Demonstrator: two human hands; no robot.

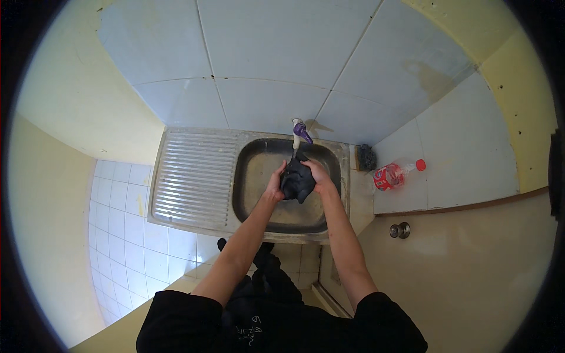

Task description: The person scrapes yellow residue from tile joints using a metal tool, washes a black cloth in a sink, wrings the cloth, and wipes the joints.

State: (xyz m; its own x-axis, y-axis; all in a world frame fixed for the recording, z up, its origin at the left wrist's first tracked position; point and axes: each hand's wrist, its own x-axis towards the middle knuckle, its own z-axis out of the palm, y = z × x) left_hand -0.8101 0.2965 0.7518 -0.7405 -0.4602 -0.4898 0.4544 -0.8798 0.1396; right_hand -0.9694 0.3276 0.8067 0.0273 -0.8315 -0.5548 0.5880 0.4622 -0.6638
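- From my end, the left hand grips the left side of the black cloth, fingers bent around its edge.
- The right hand pinches the cloth's right side; I can't make out every fingertip.
- The cloth hangs bunched between both hands, just right of the frame's centre, over the sink and under the tap.
- I can't tell for certain whether water is running.
- What could go wrong, as I judge it: if wet, the cloth could slip from a light grip and drop into the sink. A strong flow striking its folds could splash the forearms or the rim. Lifting sharply could knock the tap.
- The cloth's long axis runs roughly up and down the frame, only weakly marked because it is crumpled; a blunt end points toward the lower edge, a narrower one up at the tap.
- Further out, the drainboard lies left of centre; right of centre are a dark scourer and a red-labelled bottle.
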